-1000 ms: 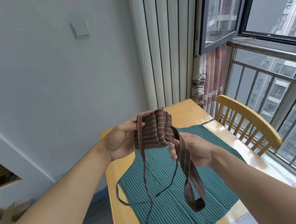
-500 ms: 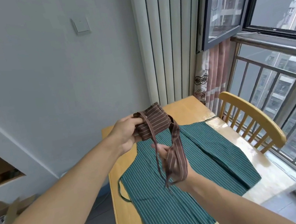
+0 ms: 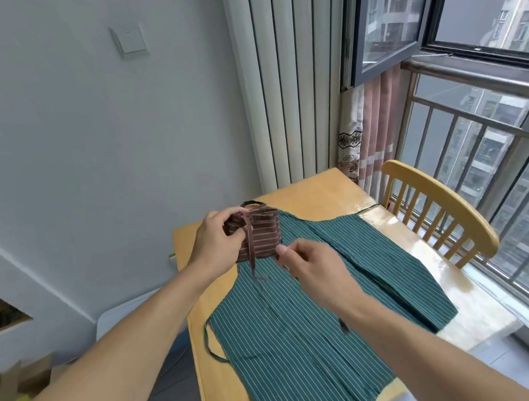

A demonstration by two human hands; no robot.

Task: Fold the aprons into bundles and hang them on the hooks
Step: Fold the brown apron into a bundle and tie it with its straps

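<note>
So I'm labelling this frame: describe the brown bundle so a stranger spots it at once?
Find the wooden table by the window; a green striped apron lies flat on it. Above its far end, the left hand grips the brown bundle: small, folded, pale-striped.

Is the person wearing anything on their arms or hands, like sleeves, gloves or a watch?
No. Both arms are bare right up to the picture's edge. The left hand and right hand have no gloves, rings, watch or bracelet showing.
</note>
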